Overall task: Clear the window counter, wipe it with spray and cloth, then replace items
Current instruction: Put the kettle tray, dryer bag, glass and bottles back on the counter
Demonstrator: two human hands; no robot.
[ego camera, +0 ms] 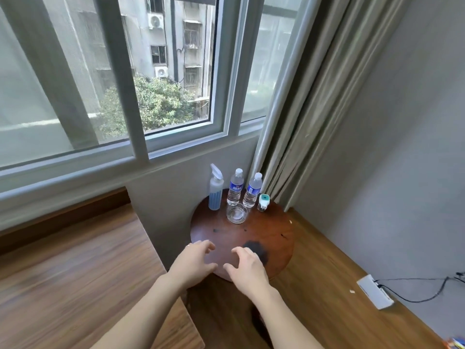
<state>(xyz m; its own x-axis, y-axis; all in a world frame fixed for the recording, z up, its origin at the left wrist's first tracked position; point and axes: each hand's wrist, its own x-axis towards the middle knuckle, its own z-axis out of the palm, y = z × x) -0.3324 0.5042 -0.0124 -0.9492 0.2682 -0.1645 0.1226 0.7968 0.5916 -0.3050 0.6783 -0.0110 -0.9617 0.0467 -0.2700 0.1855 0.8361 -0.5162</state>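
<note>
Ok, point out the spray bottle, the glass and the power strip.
spray bottle (215, 195): head view, on its blue-tinted body.
glass (236, 213): head view, on its near wall.
power strip (375, 295): head view, on its white top face.

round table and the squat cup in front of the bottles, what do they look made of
Round table: seemingly wood with a glossy reddish-brown varnish; grain, dark knot-like patches and window glare show. Squat cup: clear glass, probably; the tabletop shows through it and its wall looks thick.
</note>
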